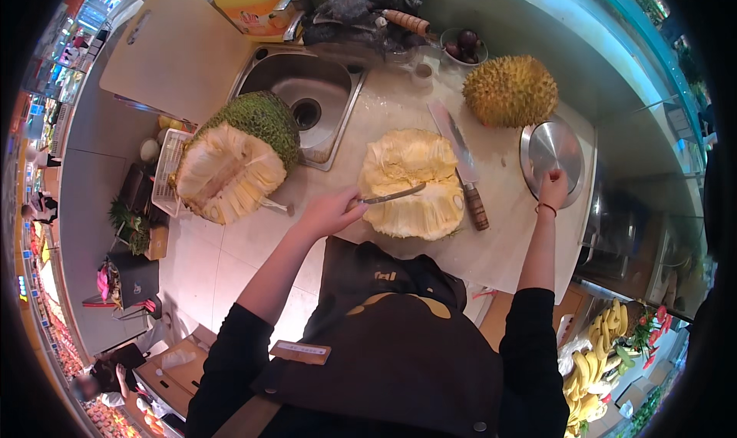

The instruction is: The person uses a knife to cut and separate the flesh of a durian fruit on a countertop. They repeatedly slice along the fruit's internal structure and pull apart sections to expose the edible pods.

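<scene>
My left hand (339,209) grips the handle of a small knife (397,195), whose blade lies over the cut face of a jackfruit piece (414,213) on the counter. My right hand (554,186), fingers curled, is over a round metal pan or tray (554,144); whether it holds anything cannot be told. Right of the piece lies a large knife (460,150) with a cord-wrapped or ribbed brown handle. A bigger cut jackfruit (242,156), green-skinned, rests at the left beside the sink. A whole spiky durian (511,91) sits beyond the metal disc.
A steel sink (339,144) is set into the counter (391,104). Behind it stand a yellow jug (253,6), dark cloths or bags (357,12) and a bowl of dark fruit (464,46). A white basket (168,176) is under the left jackfruit. Another person (112,374) is far off, lower left.
</scene>
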A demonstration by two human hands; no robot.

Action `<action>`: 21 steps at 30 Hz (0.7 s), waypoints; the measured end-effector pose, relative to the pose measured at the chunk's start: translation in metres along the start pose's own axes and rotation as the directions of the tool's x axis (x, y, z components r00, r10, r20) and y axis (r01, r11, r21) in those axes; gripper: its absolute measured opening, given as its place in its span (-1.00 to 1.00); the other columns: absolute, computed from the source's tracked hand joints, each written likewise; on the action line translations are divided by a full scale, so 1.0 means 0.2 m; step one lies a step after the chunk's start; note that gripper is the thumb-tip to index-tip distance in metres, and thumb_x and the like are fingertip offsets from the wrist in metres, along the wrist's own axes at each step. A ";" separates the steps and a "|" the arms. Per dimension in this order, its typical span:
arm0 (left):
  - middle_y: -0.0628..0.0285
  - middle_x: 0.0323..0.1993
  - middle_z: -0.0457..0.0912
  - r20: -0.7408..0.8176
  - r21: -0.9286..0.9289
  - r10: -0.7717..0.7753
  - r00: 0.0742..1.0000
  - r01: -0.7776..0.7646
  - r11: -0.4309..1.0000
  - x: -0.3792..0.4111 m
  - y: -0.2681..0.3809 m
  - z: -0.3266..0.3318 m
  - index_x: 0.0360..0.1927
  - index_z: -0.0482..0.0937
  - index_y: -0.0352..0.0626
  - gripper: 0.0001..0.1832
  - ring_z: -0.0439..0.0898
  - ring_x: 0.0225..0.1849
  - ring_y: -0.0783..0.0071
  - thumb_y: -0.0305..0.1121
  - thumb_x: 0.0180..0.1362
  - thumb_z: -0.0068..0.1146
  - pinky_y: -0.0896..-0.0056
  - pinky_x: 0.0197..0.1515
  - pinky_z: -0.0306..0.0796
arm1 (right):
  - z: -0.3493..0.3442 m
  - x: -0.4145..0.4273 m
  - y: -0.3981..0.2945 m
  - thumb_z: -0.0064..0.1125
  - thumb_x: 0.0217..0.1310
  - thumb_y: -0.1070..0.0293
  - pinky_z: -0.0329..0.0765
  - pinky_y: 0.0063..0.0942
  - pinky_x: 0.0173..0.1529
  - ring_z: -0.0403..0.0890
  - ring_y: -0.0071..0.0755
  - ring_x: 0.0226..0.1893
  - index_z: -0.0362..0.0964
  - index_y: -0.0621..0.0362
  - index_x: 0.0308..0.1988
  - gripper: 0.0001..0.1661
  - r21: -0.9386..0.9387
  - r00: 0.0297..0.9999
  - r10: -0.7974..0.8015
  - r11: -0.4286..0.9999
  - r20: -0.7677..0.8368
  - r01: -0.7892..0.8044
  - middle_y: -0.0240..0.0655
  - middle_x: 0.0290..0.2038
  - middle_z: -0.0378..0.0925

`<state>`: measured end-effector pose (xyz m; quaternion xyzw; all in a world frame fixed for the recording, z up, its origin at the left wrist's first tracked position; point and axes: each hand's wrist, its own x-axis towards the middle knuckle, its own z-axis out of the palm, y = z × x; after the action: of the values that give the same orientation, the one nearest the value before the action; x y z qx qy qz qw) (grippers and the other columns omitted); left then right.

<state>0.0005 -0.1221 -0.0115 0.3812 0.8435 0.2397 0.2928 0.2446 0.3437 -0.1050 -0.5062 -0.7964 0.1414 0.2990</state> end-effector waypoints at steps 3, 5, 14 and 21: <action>0.20 -0.37 0.53 -0.001 0.110 0.120 0.993 -0.119 0.987 0.04 0.05 0.00 -0.29 0.43 -0.08 -0.68 0.54 -0.33 0.14 -0.03 0.13 0.03 0.20 -0.34 0.39 | -0.02 -0.07 -0.12 0.17 0.13 0.18 0.44 -0.38 -0.31 0.51 -0.29 -0.49 0.45 0.26 -0.43 -0.67 0.152 0.997 0.014 0.988 0.073 -0.025 -0.19 -0.52 0.52; 0.25 -0.38 0.51 -0.019 0.158 0.194 0.981 -0.188 0.969 0.07 0.05 0.03 -0.31 0.43 -0.06 -0.72 0.53 -0.35 0.19 -0.06 0.12 0.05 0.22 -0.40 0.37 | -0.02 -0.14 -0.20 0.15 0.18 0.15 0.42 -0.41 -0.32 0.49 -0.36 -0.51 0.45 0.26 -0.41 -0.65 0.232 0.992 0.009 0.972 0.122 -0.038 -0.21 -0.54 0.51; 0.28 -0.43 0.48 0.011 0.224 0.257 0.966 -0.253 0.941 0.09 0.10 0.06 -0.38 0.41 -0.04 -0.74 0.54 -0.41 0.23 -0.08 0.12 0.06 0.23 -0.43 0.38 | -0.18 -0.57 -0.67 -0.14 0.36 0.08 0.43 -0.49 -0.29 0.48 -0.47 -0.43 0.38 0.21 -0.13 -0.60 0.385 0.755 -0.068 0.888 0.652 -0.252 -0.28 -0.40 0.52; 0.27 -0.55 0.49 -0.026 0.331 0.351 0.936 -0.323 0.886 0.11 0.15 0.12 -0.41 0.40 -0.02 -0.74 0.54 -0.47 0.21 -0.08 0.14 0.04 0.22 -0.48 0.39 | -0.02 -0.93 -0.54 -0.14 0.35 -0.02 0.57 -0.41 -0.23 0.56 -0.36 -0.21 0.11 0.09 0.19 -0.42 0.423 0.654 0.038 0.734 0.755 -0.531 -0.25 -0.04 0.42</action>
<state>0.0211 -0.0827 -0.0161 0.5541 0.8037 0.1620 0.1444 0.2271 0.1294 -0.1068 -0.4130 -0.6600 0.6208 0.0914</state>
